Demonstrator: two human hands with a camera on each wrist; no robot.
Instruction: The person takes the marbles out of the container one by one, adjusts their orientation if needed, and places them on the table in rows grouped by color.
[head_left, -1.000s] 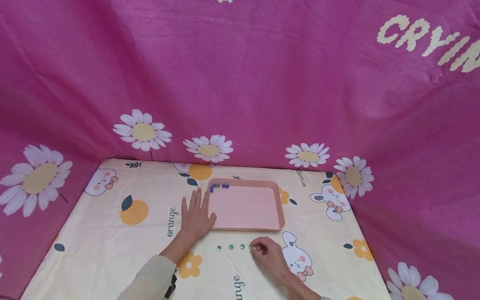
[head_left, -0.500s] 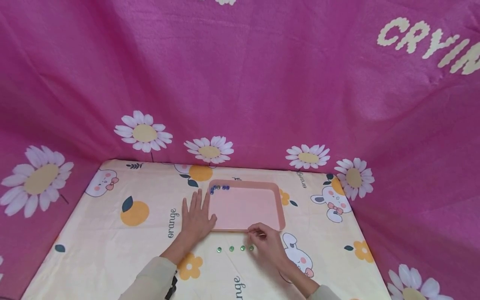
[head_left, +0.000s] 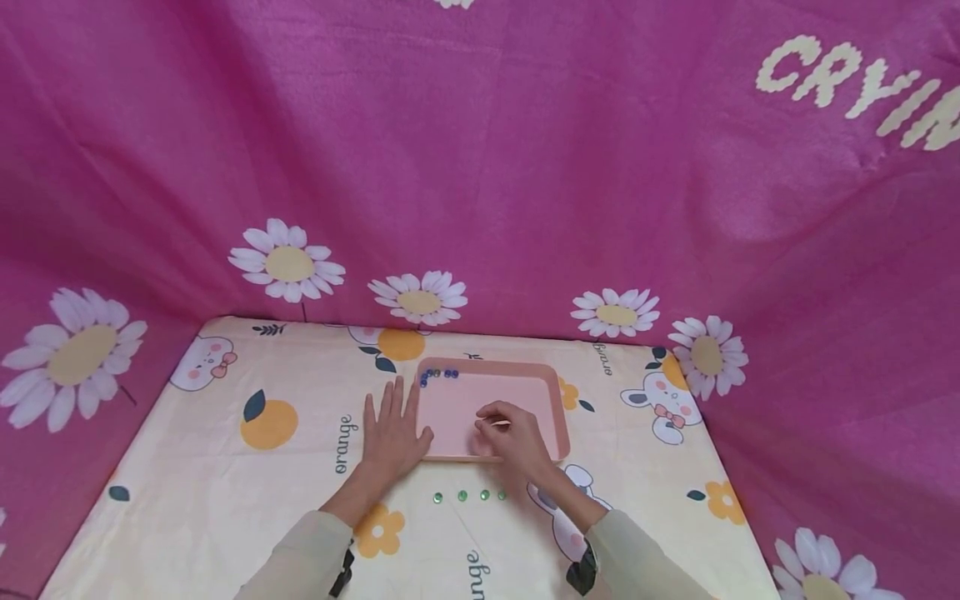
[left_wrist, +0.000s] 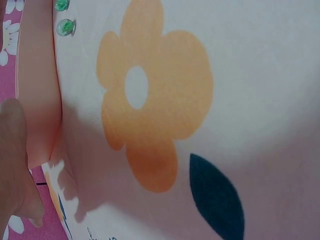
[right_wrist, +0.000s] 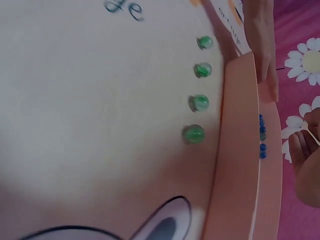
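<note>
My left hand (head_left: 392, 433) lies flat with spread fingers against the left side of a pink rectangular tray (head_left: 561, 408). Over the tray's front right part hovers my right hand (head_left: 517, 437), its fingers loosely bent and no object showing between them. Several blue marbles (head_left: 452, 374) sit along the tray's far left corner, with one greenish marble (head_left: 437, 373) among them. On the cloth in front of the tray, several green marbles (right_wrist: 201, 102) form a spaced row. The right wrist view shows the fingers (right_wrist: 299, 147) of my right hand only at its edge.
A cream tablecloth (head_left: 202, 483) with oranges, flowers and rabbits covers the table. A magenta curtain (head_left: 495, 167) with daisies hangs behind and at both sides. The tray's raised wall (right_wrist: 237, 150) stands between the green row and the blue marbles.
My right hand has left the right end of the green marble row and moved forward, over the tray's front wall. The left hand and the marbles have stayed in place.
</note>
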